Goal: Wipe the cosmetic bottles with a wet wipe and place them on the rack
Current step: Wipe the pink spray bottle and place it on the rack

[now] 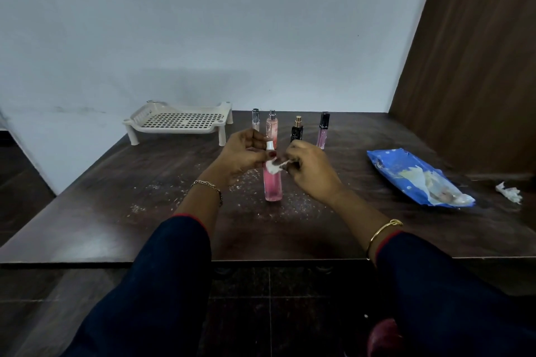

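Dark blue sleeves (162,284) reach forward from the near edge, with a chain bracelet (207,185) on the left wrist and a gold bangle (383,233) on the right. Just beyond, over the middle of the dark wooden table (116,211), the left hand (243,153) curls its fingers and thumb round the upper part of a pink spray bottle (272,187), just under its white cap, holding it upright. Whether the base rests on the table or hangs just above it I cannot tell. The right hand (310,171) pinches a small wad of wet wipe (272,167) against the bottle's shoulder. White flecks (150,185) lie scattered on the table around it. To the right lies an opened blue wipe pack (417,177), and further right a crumpled used wipe (509,193). Along the far edge stand a small clear bottle (255,120), a pale pink bottle (272,127), a black bottle with a gold cap (297,132) and a lilac tube with a black cap (322,130). At far left is the white slotted rack (179,122), with none of the bottles on it. This looks like the wiping step on the first bottle. Next the wipe should run down the body while the left hand steadies it, then the bottle goes far left onto the rack, passing clear of the standing row.
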{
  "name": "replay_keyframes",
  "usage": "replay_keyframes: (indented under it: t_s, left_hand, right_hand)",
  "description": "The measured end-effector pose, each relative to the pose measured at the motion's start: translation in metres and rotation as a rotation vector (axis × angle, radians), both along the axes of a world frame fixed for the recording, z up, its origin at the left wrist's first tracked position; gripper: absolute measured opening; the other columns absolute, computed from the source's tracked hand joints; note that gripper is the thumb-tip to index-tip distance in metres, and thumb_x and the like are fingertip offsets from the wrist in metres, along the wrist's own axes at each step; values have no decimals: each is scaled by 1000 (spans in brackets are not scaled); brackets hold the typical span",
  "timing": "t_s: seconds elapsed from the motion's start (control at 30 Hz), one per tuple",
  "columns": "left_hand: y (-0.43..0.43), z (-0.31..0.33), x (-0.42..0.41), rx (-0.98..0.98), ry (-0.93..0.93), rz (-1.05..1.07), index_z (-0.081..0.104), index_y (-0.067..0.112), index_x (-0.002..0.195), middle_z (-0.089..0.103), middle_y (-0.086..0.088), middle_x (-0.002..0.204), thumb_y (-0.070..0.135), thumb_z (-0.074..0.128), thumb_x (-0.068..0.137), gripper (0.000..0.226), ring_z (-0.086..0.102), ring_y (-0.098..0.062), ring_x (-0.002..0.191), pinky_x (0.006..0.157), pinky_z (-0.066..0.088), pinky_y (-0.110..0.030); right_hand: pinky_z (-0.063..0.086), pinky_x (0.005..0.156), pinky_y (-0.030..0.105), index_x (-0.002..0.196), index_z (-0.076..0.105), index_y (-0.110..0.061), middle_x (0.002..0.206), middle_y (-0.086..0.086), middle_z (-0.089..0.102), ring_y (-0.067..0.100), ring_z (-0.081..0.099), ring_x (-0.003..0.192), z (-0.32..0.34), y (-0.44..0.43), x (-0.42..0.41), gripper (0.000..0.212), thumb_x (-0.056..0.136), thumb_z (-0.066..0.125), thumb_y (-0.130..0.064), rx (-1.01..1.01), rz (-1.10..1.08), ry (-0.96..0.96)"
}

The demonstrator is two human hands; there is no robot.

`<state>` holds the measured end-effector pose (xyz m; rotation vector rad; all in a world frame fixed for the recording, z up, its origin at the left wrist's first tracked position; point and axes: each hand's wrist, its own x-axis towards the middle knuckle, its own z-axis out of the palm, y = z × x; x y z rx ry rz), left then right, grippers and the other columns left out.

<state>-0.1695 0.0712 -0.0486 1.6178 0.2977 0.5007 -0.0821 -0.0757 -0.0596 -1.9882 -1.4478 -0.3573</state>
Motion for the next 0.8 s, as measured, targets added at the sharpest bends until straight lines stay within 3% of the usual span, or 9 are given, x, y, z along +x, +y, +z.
replay_keyframes:
  t_s: [0.13, 0.3, 0.47, 0.57, 0.7, 0.8]
  left_hand:
    - [-1, -4, -1, 31, -48, -3, 60, 5, 91, 64, -8, 81, -10, 70, 71, 27, 64, -14, 72, 57, 55, -21]
    - [1, -14, 0, -99, -120, 15, 59, -2, 103, 66, -12, 89, -9, 69, 73, 32, 66, -21, 82, 66, 59, -29]
    - [-1, -15, 1, -186, -148, -18, 60, -2, 106, 68, -9, 89, -12, 65, 75, 33, 68, -18, 84, 69, 59, -30]
    - [-3, -17, 2, -231, -161, -67, 62, 2, 105, 71, -6, 89, -12, 63, 76, 32, 68, -18, 87, 70, 58, -28]
    - [-7, -17, 2, -237, -165, -118, 63, 5, 105, 72, -3, 88, -13, 59, 79, 32, 68, -17, 88, 74, 58, -30]
    - [-13, -18, 3, -224, -173, -144, 64, 8, 102, 72, -4, 92, -13, 60, 79, 31, 69, -17, 90, 72, 57, -29]
  right_hand:
    - [29, 60, 7, 81, 68, -2, 81, -6, 49, 7, 45, 71, -4, 1, -1, 8, 76, 69, 4, 41, -28, 33]
    - [37, 71, 10, 89, 71, -4, 88, -1, 58, 8, 51, 78, -16, -17, 2, 12, 78, 69, 0, -86, 6, -8]
    - [30, 65, 7, 88, 72, -15, 83, -14, 49, 0, 46, 73, -32, -36, 6, 14, 78, 71, -6, -203, 48, -31]
    - [32, 67, 17, 83, 70, -11, 81, -13, 47, 4, 46, 73, -28, -39, 9, 10, 78, 70, -3, -129, 21, -18]
    - [45, 72, 13, 92, 70, -11, 89, -10, 55, -1, 51, 77, -17, -33, 11, 16, 81, 66, 1, 22, -39, 99]
    - [41, 75, 6, 97, 70, -12, 95, -4, 60, 0, 52, 81, -14, -31, 10, 21, 82, 64, 2, 83, -92, 109]
